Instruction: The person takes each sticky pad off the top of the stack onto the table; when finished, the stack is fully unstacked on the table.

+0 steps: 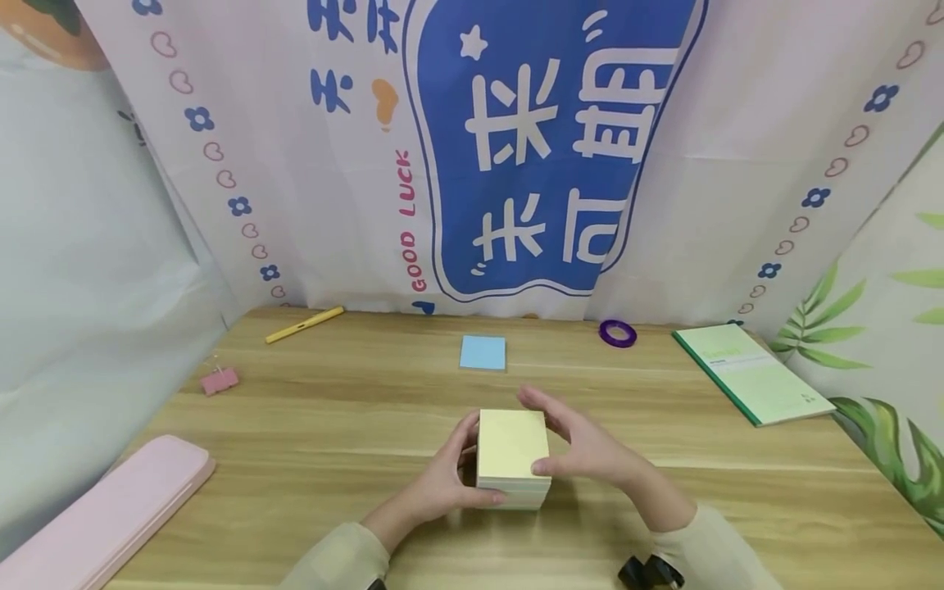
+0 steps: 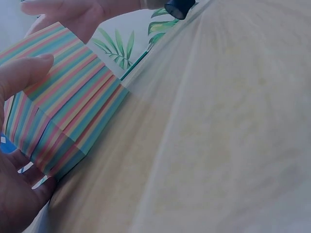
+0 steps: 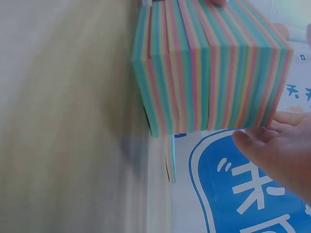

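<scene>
- Nearest, both sleeves come in from the bottom edge, and the two hands meet at a thick note block [image 1: 512, 459] near the front middle of the surface [image 1: 332, 426].
- Left hand [image 1: 446, 479] curls round the block's left side, thumb on the near edge and fingers behind; the left wrist view shows the thumb [image 2: 22, 73] lying on the striped side of the block [image 2: 63, 111].
- Right hand [image 1: 583, 447] clasps the right side, thumb on the near right corner and fingers reaching over the far top edge; in the right wrist view the thumb [image 3: 257, 143] touches the block's lower edge.
- Top sheet is pale yellow; the sides show rainbow stripes, with the layers slightly stepped out of line [image 3: 209, 73].
- As a judgement, the block is held and steadied but nothing has come off it yet: no sheet looks peeled, and the stepped layers are not squared.
- Left of it lies a pink case [image 1: 111, 516], further back a pink clip [image 1: 220, 381].
- Beyond the block sits a blue note [image 1: 483, 352], well apart from it.
- Farthest, along the back: a yellow pen [image 1: 304, 324], a purple tape ring [image 1: 618, 333] and a green notebook [image 1: 752, 373].
</scene>
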{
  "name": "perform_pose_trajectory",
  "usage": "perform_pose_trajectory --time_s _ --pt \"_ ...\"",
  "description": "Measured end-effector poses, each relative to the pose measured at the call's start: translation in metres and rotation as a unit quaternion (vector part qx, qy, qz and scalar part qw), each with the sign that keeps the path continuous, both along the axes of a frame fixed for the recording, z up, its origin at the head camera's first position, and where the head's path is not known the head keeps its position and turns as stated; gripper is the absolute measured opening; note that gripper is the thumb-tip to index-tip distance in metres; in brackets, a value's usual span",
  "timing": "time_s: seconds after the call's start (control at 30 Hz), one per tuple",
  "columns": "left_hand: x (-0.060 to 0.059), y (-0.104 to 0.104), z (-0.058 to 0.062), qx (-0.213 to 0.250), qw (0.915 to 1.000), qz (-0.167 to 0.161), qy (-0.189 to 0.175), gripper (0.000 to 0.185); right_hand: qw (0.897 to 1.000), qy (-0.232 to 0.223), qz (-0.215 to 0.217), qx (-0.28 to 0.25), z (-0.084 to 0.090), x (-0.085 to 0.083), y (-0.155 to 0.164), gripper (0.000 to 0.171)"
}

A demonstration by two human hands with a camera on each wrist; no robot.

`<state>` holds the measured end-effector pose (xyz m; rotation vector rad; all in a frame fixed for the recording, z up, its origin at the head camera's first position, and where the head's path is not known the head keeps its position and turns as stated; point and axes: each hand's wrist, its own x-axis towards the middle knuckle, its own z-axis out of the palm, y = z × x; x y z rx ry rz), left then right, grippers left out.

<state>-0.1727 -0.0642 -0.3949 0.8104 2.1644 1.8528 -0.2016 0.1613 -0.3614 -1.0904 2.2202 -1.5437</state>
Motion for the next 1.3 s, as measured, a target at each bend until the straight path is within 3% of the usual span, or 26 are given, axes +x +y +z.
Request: perform_pose_trajectory --time_s 0.13,0.37,0.67,0.8,0.97,1.13,1.3 --pt "0.001 0.000 0.001 -0.004 1.0000 -0.001 -0.004 0.091 0.997 0.047 -0.042 0.054 -0.007 0.005 -0.001 0.089" --pt "0.003 -0.001 0.001 0.002 1.0000 0.000 0.000 0.090 0.980 0.118 -0.094 0.132 -0.008 0.014 -0.003 0.099" --pt "0.002 -0.002 0.000 0.012 0.9999 -0.002 0.000 0.089 0.972 0.127 -0.118 0.160 -0.006 0.017 0.003 0.096" --pt "0.001 -0.002 0.001 0.018 0.9998 -0.002 0.003 0.089 0.980 0.103 -0.115 0.125 -0.008 0.015 0.013 0.090" --pt "0.002 -0.002 0.001 0.018 0.9998 0.002 -0.002 0.091 0.995 0.027 -0.090 0.035 -0.008 0.010 0.029 0.081" --pt "0.002 -0.002 0.000 0.019 0.9998 0.003 -0.005 0.092 0.995 -0.029 -0.088 -0.022 0.002 -0.003 0.044 0.081" --pt "0.001 0.000 -0.001 0.022 0.9997 -0.004 -0.005 0.090 0.992 -0.045 -0.096 -0.064 0.014 -0.031 0.050 0.082"
